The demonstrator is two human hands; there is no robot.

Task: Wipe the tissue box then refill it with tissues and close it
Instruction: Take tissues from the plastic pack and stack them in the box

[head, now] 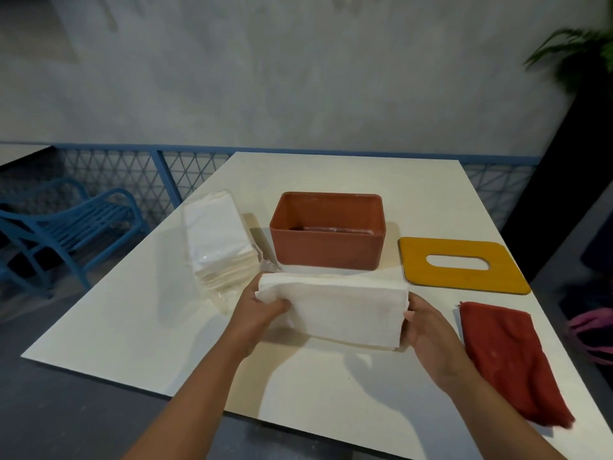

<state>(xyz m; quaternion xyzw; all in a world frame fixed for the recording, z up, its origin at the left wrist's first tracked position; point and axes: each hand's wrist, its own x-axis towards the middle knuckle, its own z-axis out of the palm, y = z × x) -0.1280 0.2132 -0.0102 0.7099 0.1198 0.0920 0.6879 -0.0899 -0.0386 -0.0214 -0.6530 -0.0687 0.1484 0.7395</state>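
Terracotta tissue box [326, 242]; mustard-yellow lid [462, 265]; white tissues [338, 315]; red cloth [510, 356]; blue chair [71, 224].

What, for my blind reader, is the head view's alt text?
Left hand and right hand grip a white tissue stack before an open brown plastic box on a white table. Yellow slotted lid, red cloth right; wrapped tissues left.

Both bare forearms reach forward. Left hand [265, 307] and right hand [428, 330] grip opposite ends of tissue stack [335, 310].
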